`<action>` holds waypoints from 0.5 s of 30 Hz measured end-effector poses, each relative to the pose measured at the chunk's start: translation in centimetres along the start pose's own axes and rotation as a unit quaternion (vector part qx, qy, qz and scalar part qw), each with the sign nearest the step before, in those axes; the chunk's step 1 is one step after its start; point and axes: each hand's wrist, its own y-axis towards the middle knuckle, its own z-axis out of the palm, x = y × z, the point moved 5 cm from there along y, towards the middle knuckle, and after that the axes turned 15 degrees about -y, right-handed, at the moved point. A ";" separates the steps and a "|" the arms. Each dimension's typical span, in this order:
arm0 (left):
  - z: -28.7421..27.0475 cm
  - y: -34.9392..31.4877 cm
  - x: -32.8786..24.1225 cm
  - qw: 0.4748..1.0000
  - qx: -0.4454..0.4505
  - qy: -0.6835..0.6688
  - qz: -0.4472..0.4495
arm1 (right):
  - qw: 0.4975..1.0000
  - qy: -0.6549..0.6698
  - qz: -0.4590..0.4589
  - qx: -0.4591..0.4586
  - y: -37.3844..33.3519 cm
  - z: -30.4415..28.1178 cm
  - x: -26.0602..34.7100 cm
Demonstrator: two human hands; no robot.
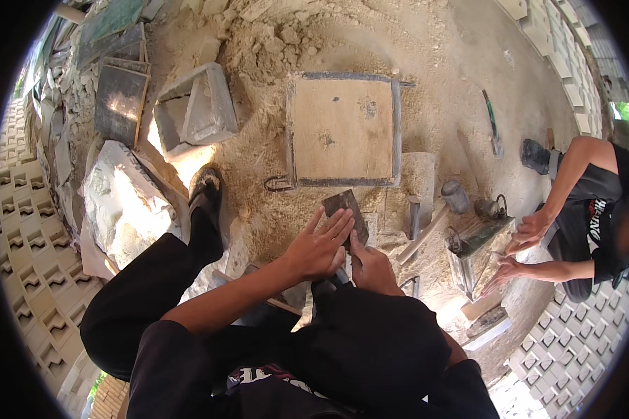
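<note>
Just below the middle of the view, my left hand [319, 244] lies with straight fingers across a dark, worn rectangular plate [357, 222]. My right hand [376, 271] is closed round the plate's near end, its thumb along the edge; whether there is a handle there is hidden. Beyond both hands, a dark-edged square frame [397, 133] lies on the ground, filled level with pale sandy material [349, 150] that has a few dark patches. A bent metal loop [278, 184] sits by its near left corner.
Rubble and an angular grey block mould [213, 105] lie at the left, near leaning dark boards [121, 103]. On the right another person's hands [521, 255] work beside a metal mould [479, 237]. A grey cylinder [455, 197], wooden stick [423, 234] and green-handled tool [491, 122] lie around.
</note>
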 end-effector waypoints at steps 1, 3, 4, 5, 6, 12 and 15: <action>-0.4 0.1 -0.4 0.999 0.022 -0.005 -0.023 | 0.999 -0.013 -0.001 0.035 1.1 0.2 0.1; -3.6 3.7 2.5 0.993 -0.017 0.113 -0.004 | 0.993 -0.033 0.000 0.116 4.7 -0.4 2.3; -5.2 5.2 4.6 0.992 -0.042 0.122 -0.009 | 0.988 -0.058 0.020 0.143 5.7 -0.2 3.9; -7.2 6.4 5.7 0.988 -0.069 0.138 -0.013 | 0.987 -0.070 0.012 0.143 6.0 0.5 3.9; -9.2 7.2 6.0 0.983 -0.101 0.153 -0.016 | 0.986 -0.086 0.002 0.142 6.2 0.8 3.6; -14.4 5.6 7.3 0.978 -0.200 -0.045 0.024 | 0.978 -0.011 -0.002 0.207 4.0 -5.8 1.8; -16.3 5.2 8.8 0.962 -0.256 -0.095 0.009 | 0.986 0.029 -0.031 0.163 5.7 -10.1 5.3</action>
